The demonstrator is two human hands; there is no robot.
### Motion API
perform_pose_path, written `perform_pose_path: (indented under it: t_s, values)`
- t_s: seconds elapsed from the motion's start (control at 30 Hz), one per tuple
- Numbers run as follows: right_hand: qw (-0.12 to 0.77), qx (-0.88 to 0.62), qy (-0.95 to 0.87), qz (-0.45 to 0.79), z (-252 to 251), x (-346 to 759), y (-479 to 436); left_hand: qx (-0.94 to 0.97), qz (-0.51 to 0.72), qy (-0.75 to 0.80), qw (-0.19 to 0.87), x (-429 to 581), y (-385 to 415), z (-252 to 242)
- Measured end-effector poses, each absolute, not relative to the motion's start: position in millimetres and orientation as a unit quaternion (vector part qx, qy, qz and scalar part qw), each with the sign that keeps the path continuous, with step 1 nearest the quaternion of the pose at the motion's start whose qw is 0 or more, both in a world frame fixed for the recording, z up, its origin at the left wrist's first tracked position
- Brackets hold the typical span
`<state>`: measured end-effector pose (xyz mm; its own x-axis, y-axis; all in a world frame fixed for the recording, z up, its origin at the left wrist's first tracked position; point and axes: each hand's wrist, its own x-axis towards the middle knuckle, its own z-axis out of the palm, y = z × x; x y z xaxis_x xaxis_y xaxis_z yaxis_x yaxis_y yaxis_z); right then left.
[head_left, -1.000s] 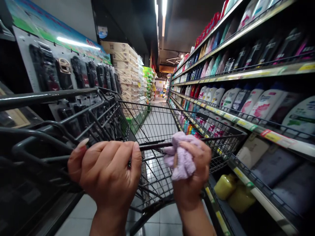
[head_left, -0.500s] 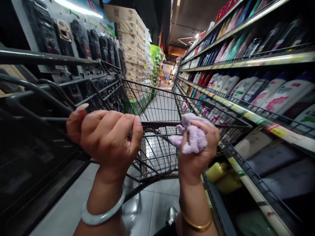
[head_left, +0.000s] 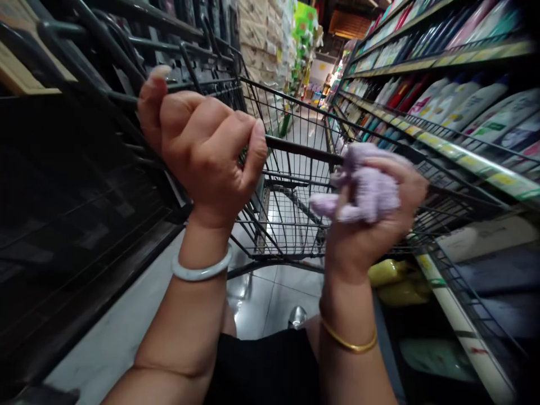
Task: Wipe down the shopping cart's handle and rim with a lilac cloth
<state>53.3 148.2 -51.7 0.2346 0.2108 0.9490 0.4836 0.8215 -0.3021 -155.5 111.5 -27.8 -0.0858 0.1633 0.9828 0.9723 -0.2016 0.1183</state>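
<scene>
Head view: from here I see a person at a dark wire shopping cart (head_left: pixel 291 260), which stands in front of them in a narrow store aisle. The left hand (head_left: pixel 206 152) is curled tight over the handlebar (head_left: pixel 299 148), thumb tucked against the fist and the little finger lifted, its long nail pointing up. The right hand (head_left: pixel 388 230) has its fingers closed on a crumpled lilac cloth (head_left: pixel 373 185), bunched where the bar meets that fist; whether the fingers also grip the bar beneath it I cannot tell. A pale bangle (head_left: pixel 200 273) circles the left wrist and a gold bangle (head_left: pixel 352 346) the right.

It is tight on either side. Dark metal tubes (head_left: pixel 164 21) crowd in just beyond the left hand, and I can't say whether they belong to the same cart. Below them stands a dark unit (head_left: pixel 80 208), and farther along are stacked wrapped packs (head_left: pixel 259 34) and bright green goods (head_left: pixel 304 22). On the right, shelves full of white bottles (head_left: pixel 468 104) run close beside the cart, a price strip (head_left: pixel 459 149) along their edge. Yellow bottles (head_left: pixel 386 271) lie low, near the right wrist. Down on the shiny tiles (head_left: pixel 291 292), a silvery shoe tip (head_left: pixel 297 316) shows past black clothing (head_left: pixel 270 365).
</scene>
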Motion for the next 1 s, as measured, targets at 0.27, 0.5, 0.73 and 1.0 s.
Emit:
perform_pose_path:
  t_s: [0.27, 0.5, 0.73, 1.0]
  values:
    - [0.769, -0.22, -0.593, -0.085, -44, 45, 151, -0.528, -0.559, -0.525, 0.364, -134, 108, -15]
    - [0.673, -0.261, -0.679, -0.137, -59, 25, 137, -0.619, -0.516, -0.5, 0.318, -101, 117, -20]
    - [0.77, -0.262, -0.568, -0.123, -54, 73, 166, -0.62, -0.511, -0.51, 0.308, -109, 121, -25]
    - [0.645, -0.281, -0.693, -0.158, -67, 43, 141, -0.614, -0.543, -0.507, 0.266, -115, 123, -24]
